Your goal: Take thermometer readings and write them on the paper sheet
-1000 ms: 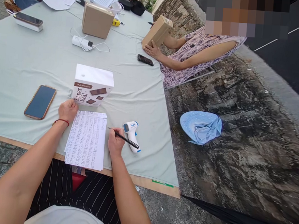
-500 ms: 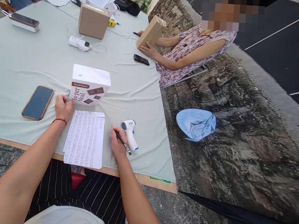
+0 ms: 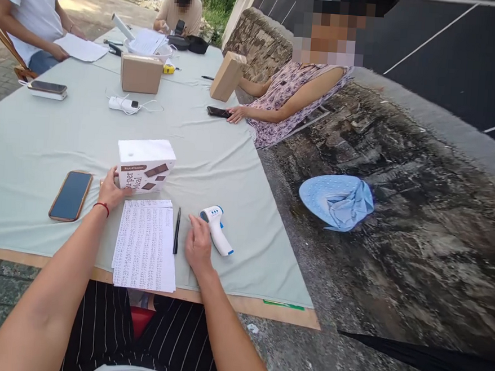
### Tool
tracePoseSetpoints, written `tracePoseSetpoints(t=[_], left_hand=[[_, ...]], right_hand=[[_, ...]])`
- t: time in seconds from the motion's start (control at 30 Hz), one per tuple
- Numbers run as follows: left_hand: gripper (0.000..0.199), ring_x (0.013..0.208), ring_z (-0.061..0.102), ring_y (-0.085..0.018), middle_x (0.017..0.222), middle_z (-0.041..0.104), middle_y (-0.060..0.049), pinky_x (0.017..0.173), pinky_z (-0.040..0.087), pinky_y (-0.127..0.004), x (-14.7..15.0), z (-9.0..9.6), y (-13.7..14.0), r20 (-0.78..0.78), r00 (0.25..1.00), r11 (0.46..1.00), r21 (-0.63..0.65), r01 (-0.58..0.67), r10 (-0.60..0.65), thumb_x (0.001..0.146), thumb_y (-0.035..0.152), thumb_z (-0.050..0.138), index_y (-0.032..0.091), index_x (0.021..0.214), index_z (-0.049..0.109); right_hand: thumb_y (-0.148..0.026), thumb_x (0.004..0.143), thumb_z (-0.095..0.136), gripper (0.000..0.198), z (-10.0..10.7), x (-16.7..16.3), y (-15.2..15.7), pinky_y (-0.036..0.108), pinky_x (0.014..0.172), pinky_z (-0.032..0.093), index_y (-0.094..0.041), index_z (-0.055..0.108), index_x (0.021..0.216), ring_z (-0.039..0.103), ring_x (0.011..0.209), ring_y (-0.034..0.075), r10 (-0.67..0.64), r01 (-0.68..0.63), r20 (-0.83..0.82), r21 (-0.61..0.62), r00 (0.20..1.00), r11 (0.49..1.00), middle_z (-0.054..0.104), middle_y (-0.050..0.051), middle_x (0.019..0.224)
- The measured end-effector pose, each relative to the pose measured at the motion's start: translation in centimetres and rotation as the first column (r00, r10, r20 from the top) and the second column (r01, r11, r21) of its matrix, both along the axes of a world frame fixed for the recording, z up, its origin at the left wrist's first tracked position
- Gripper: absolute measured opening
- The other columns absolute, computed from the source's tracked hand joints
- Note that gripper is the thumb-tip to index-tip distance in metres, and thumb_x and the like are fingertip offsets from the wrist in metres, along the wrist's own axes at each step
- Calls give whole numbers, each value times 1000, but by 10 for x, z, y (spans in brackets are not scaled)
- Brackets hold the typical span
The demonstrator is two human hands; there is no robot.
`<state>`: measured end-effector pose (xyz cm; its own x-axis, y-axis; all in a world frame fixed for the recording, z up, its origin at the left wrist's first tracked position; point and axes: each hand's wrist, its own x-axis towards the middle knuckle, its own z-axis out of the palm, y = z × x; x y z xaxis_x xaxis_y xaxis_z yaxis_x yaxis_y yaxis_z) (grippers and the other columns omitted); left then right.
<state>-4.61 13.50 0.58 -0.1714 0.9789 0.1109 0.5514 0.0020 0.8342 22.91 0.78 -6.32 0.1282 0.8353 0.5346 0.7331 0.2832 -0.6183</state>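
Observation:
My left hand (image 3: 111, 190) grips the lower left edge of an upright white meal box (image 3: 147, 151), thumb at its front and fingers at its side. Just in front of the box lies a stack of printed sheets (image 3: 145, 246), with a black pen (image 3: 177, 230) along its right edge. My right hand (image 3: 199, 244) rests on the cloth between the pen and a white and blue infrared thermometer (image 3: 219, 231). Its fingers are loosely bent and hold nothing that I can see. Left of my left hand lies a phone (image 3: 71, 196) in a brown case.
Farther back stand a cardboard box (image 3: 141, 75), a white device with a cable (image 3: 124, 104) and a phone on a white block (image 3: 47, 89). A person at the right holds another carton (image 3: 226, 79) and touches a phone (image 3: 217, 112). A blue hat (image 3: 335, 202) lies on the stone ledge.
The pen has left my right hand and lies beside the sheets. My left hand has moved onto the box. The person at the right has lowered a hand to the phone. The view has tilted up.

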Motion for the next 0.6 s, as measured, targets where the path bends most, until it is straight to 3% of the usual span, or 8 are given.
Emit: tracePoseSetpoints(t=[0.1, 0.17, 0.23, 0.3, 0.4, 0.5, 0.6], left_hand=[[72, 112, 56, -28, 117, 68, -7, 93, 46, -39, 2, -1, -10, -83, 996, 999, 31, -37, 40, 61, 44, 84, 26, 125, 59], [68, 109, 58, -27, 118, 67, -9, 93, 46, -39, 1, -3, -14, -49, 995, 995, 44, -85, 88, 70, 51, 76, 23, 129, 57], [66, 102, 61, -24, 114, 69, -11, 92, 46, -38, -2, -5, -15, 24, 992, 991, 42, -126, 125, 81, 55, 63, 17, 134, 52], [67, 96, 63, -23, 107, 71, -11, 90, 46, -37, -3, -6, -15, 60, 991, 992, 35, -119, 116, 86, 56, 54, 14, 138, 48], [61, 93, 64, -24, 98, 73, -8, 86, 47, -37, -1, -5, -17, -22, 999, 999, 34, -29, 30, 87, 59, 51, 17, 131, 57], [53, 94, 64, -26, 95, 73, -8, 81, 46, -36, 2, -3, -20, -126, 992, 999, 41, 2, 3, 88, 60, 47, 20, 115, 68], [52, 93, 64, -26, 94, 74, -8, 79, 45, -35, 4, -3, -22, -149, 989, 999, 45, -12, 19, 88, 59, 47, 21, 115, 70]], right_hand=[[-28, 91, 49, 42, 10, 12, -5, 55, 102, 43, -20, 58, 131, 53, 121, 32, -247, 249, 97, -13, 964, 968, 58, 18, 125], [-37, 84, 61, 51, 14, 27, -7, 57, 99, 42, -16, 57, 130, 52, 121, 37, -411, 433, 156, -152, 898, 888, 57, 21, 127], [-42, 78, 66, 52, 17, 42, -6, 53, 92, 44, -14, 61, 122, 56, 113, 38, -446, 487, 195, -335, 874, 807, 60, 22, 118], [-45, 77, 66, 42, 22, 50, -3, 45, 84, 46, -16, 66, 107, 59, 100, 33, -423, 438, 144, -465, 895, 769, 64, 17, 103], [-52, 77, 62, 37, 35, 38, 0, 36, 72, 46, -19, 68, 94, 59, 81, 25, -375, 254, -151, -505, 915, 825, 63, 7, 84], [-58, 79, 60, 43, 56, -2, 2, 31, 66, 45, -18, 67, 94, 56, 71, 20, -226, 12, -519, -384, 824, 923, 61, 1, 73], [-59, 82, 59, 40, 79, -51, 10, 28, 62, 45, -20, 66, 89, 53, 66, 17, -9, -199, -714, -207, 700, 958, 57, -2, 65]])
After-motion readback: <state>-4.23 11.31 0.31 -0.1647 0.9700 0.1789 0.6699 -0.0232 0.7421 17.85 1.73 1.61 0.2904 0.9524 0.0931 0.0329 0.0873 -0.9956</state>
